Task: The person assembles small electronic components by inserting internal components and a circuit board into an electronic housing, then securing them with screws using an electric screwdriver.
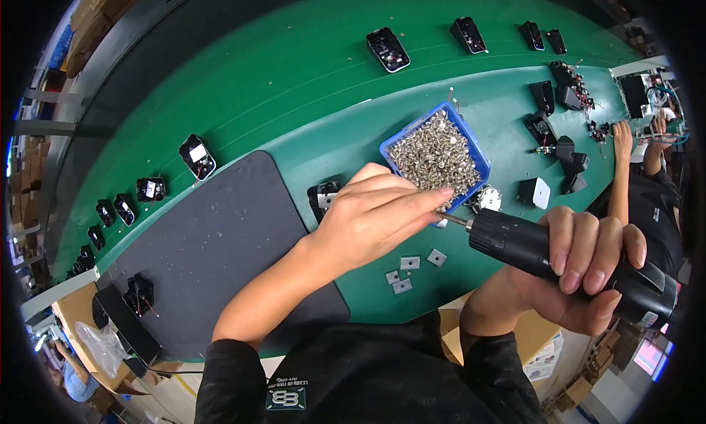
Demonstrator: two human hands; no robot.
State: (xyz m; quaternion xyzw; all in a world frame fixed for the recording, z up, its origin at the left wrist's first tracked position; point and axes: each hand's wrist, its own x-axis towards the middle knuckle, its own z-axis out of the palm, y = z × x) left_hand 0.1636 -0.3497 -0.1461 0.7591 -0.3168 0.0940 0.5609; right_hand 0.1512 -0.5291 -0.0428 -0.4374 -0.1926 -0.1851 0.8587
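Observation:
My right hand (585, 258) is wrapped round a black electric screwdriver (507, 236), its thin bit pointing left. At the bit's tip, the fingers of my left hand (368, 214) are pinched together; what they hold, if anything, is hidden. Just beyond those fingertips sits a blue bin (482, 165) heaped with small silvery screws (434, 152). Partly covered by my left hand is a black housing (319, 197). A white round part (489, 198) lies beside the bin. Several small metal plates (409, 263) rest on the green table near my body.
A dark grey mat (228, 247) covers the table's left side. Black device housings (387, 50) stand spaced along the green belt (294, 86) beyond. More black parts (566, 159) are spread at the right, near a co-worker's arm (621, 174). A cardboard box (540, 336) is below the table edge.

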